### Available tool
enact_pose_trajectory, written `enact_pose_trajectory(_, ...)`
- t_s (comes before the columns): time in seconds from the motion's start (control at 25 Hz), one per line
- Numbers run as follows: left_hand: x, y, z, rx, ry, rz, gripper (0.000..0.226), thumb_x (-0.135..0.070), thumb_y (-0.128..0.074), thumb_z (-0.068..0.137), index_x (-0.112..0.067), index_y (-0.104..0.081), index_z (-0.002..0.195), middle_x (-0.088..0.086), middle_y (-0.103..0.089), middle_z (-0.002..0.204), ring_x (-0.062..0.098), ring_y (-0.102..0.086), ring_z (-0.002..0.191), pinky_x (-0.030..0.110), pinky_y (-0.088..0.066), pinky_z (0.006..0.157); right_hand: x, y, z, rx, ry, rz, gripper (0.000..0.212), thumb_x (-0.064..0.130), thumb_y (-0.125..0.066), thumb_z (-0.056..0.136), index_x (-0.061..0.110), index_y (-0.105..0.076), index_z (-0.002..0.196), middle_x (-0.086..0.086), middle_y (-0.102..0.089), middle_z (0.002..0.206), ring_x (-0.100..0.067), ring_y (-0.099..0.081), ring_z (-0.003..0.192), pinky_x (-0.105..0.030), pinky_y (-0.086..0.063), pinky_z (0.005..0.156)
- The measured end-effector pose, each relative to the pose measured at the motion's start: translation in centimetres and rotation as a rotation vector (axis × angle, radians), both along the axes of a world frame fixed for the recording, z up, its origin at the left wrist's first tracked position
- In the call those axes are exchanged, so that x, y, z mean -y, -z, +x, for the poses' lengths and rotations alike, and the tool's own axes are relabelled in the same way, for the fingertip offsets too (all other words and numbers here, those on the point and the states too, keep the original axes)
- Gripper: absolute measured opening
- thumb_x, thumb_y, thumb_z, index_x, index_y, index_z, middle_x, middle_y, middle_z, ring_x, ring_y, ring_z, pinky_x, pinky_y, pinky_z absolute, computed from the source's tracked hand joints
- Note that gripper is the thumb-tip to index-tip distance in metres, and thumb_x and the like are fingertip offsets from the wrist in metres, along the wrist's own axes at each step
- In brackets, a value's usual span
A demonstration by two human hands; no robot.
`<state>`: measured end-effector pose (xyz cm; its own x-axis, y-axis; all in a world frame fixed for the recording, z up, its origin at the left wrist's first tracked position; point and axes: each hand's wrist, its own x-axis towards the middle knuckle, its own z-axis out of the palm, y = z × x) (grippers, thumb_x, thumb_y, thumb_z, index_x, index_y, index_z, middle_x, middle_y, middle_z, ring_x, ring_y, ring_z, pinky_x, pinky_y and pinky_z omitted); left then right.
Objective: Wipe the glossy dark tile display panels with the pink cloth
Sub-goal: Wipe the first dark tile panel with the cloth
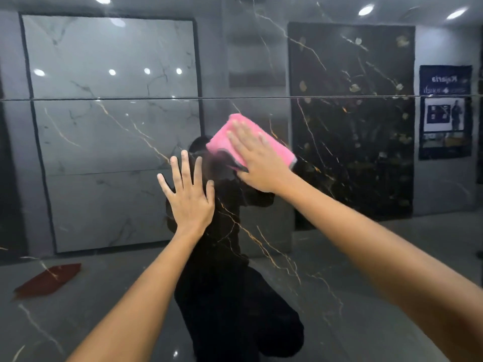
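Note:
A glossy dark tile panel (pixel 261 257) with thin gold veins fills the whole view and mirrors the room. My right hand (pixel 257 158) lies flat, fingers straight, and presses a folded pink cloth (pixel 224 134) against the panel just below a horizontal joint line (pixel 156 98). The cloth sticks out above and to the right of my fingers. My left hand (pixel 189 193) rests flat on the panel with fingers spread, lower and to the left of the cloth, holding nothing.
The panel reflects a person in dark clothes (pixel 235 296), a pale marble panel (pixel 112 126) at left, a dark speckled panel (pixel 352 126) at right, a blue poster (pixel 444 112) at far right, ceiling lights and a red object (pixel 47 280) on the floor.

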<state>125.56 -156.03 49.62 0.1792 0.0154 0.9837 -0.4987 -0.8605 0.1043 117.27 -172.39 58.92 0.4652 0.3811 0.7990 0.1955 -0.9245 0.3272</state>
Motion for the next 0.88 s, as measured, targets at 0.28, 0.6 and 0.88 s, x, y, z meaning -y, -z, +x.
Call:
enact_pose_trajectory(0.28, 0.1, 0.3, 0.1, -0.006, -0.029, 0.002, 0.059, -0.037, -0.029, 0.100, -0.020, -0.018, 0.155, 0.009, -0.007, 0.163, 0.029, -0.002, 0.150, 0.061, -0.003, 0.116, 13.1, -0.3, -2.7, 0.369, 0.046, 0.806, 0.079, 0.016, -0.062, 0.076, 0.004, -0.028, 0.146, -0.016, -0.021, 0.157, -0.030, -0.019, 0.145, -0.042, -0.018, 0.119)
enact_pose_trajectory(0.6, 0.3, 0.3, 0.0, -0.024, -0.022, -0.016, 0.058, -0.035, -0.032, 0.101, -0.021, -0.018, 0.156, 0.007, -0.008, 0.164, 0.028, -0.004, 0.151, 0.060, -0.004, 0.117, 9.3, 11.5, -0.9, 0.027, -0.046, -0.235, 0.080, 0.017, -0.055, 0.076, 0.017, -0.027, 0.151, -0.005, -0.021, 0.159, -0.019, -0.012, 0.148, -0.033, -0.003, 0.121)
enact_pose_trajectory(0.88, 0.2, 0.4, -0.1, -0.011, 0.003, -0.028, 0.056, -0.034, -0.032, 0.101, -0.021, -0.022, 0.155, 0.006, -0.012, 0.163, 0.027, -0.006, 0.150, 0.059, -0.002, 0.116, 4.9, 9.1, 0.7, 0.200, -0.104, 0.291, 0.085, 0.006, -0.061, 0.066, 0.020, -0.037, 0.147, -0.007, -0.030, 0.156, -0.023, -0.015, 0.146, -0.042, -0.007, 0.118)
